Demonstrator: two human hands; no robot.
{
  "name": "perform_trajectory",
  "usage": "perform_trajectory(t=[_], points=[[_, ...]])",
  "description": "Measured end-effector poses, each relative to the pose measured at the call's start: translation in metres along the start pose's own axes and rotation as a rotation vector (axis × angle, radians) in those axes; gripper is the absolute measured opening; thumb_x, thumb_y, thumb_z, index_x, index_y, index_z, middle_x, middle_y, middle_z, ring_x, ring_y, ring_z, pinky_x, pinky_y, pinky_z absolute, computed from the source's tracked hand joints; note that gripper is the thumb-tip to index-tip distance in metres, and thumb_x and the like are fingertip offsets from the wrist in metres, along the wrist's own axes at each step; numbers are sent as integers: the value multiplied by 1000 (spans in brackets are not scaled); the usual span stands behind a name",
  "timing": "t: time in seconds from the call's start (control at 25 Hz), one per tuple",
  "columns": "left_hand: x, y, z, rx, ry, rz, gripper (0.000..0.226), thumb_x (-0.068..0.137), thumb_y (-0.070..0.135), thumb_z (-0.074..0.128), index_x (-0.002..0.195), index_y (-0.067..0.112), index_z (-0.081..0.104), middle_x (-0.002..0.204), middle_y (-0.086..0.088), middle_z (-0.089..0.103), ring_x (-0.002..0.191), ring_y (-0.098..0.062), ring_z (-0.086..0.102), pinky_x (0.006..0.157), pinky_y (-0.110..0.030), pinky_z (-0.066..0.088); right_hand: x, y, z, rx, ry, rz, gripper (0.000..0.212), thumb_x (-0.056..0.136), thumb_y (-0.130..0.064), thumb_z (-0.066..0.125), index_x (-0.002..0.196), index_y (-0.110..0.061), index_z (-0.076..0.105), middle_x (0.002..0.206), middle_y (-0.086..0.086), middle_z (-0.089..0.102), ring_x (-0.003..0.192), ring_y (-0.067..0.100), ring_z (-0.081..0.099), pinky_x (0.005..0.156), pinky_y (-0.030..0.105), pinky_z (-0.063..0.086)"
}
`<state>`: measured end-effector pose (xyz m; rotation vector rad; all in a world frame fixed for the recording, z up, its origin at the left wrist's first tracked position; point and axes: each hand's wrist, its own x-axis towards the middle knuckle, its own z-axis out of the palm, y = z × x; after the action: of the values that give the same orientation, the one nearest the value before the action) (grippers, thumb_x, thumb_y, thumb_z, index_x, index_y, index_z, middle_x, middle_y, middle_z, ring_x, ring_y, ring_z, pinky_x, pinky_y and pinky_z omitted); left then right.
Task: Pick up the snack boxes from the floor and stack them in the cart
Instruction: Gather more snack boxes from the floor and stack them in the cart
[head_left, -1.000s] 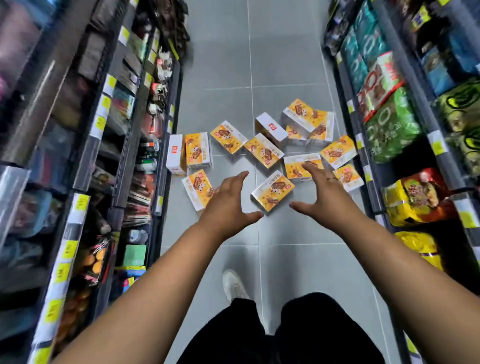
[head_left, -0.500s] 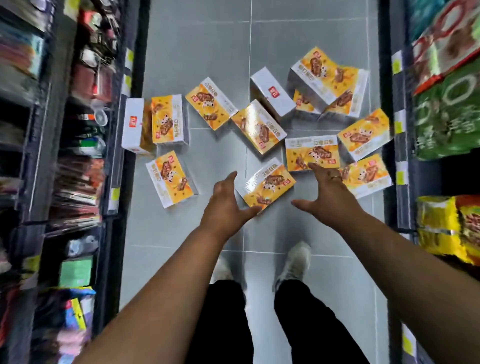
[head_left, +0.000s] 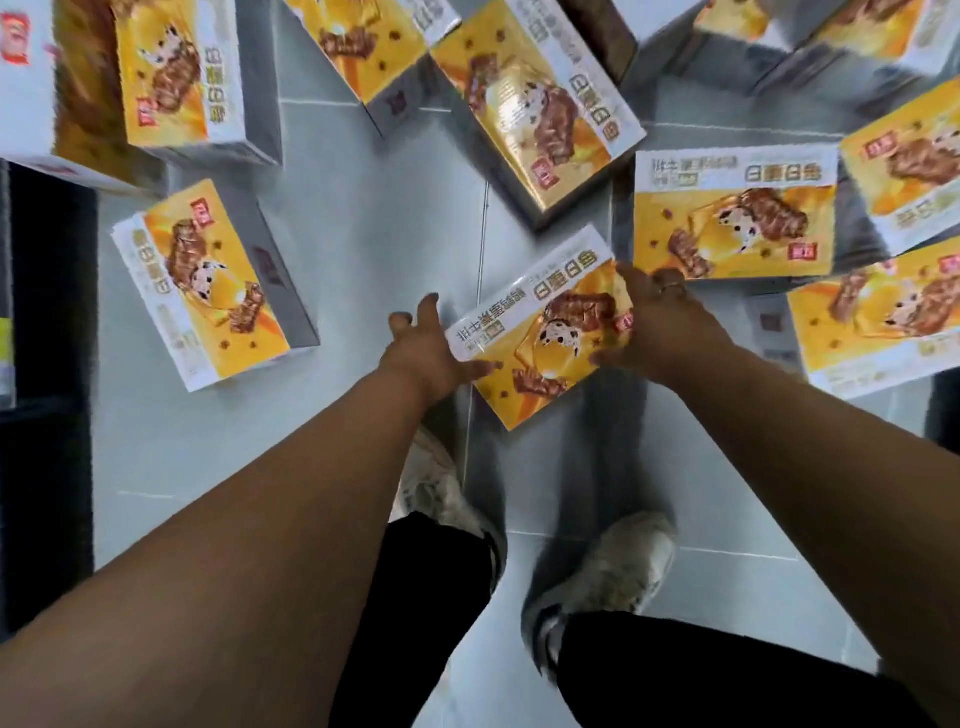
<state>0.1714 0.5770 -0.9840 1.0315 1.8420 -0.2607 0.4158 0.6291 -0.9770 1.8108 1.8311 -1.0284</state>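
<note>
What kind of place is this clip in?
Probably a shop aisle: many identical yellow-and-white cardboard snack boxes lie on a grey tiled floor, with a dark shelving unit at the left edge.

Bright, even light. Soft shadows on floor (head_left: 363, 234) beside snack boxes (head_left: 732, 213); glare on their glossy tops. Motion blur and fisheye stretch toward edges, worst 10–2 o'clock.
</note>
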Motion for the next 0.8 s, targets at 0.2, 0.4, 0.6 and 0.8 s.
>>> perform_trajectory(t=[0.2,0.4,0.6,0.8], points=[[62,-11,46,-360,-142,-50,104,62,48,86,143,23,25,126,3,55,112,-22,59,90,-39,55,49,6,43,37,89,-25,118,55,-42,88,147,-37,14,146,14,15,120,48,44,98,53,45],[48,-10,49,-390,-56,15,73,80,27,78,133,19,27,120,1,55,110,-23,58,94,-44,52,34,0,48,2,102,11,121,64,-41,85,150,-42,1,158,7,0,133,45,23,100,53,38],[-21,-1,-1,-430,72,65,71,81,30,77,131,23,28,117,2,57,109,-26,60,93,-47,52,-30,-35,-5,47,210,-42,111,70,-37,83,149,-48,6,158,6,2,135,43,18,99,52,38],[-144,46,-91,-391,231,149,65,80,38,76,129,30,34,114,7,59,106,-24,61,91,-44,52,-133,-72,-113,129,334,-46,105,72,-39,80,148,-49,10,158,7,5,135,41,18,101,48,35]])
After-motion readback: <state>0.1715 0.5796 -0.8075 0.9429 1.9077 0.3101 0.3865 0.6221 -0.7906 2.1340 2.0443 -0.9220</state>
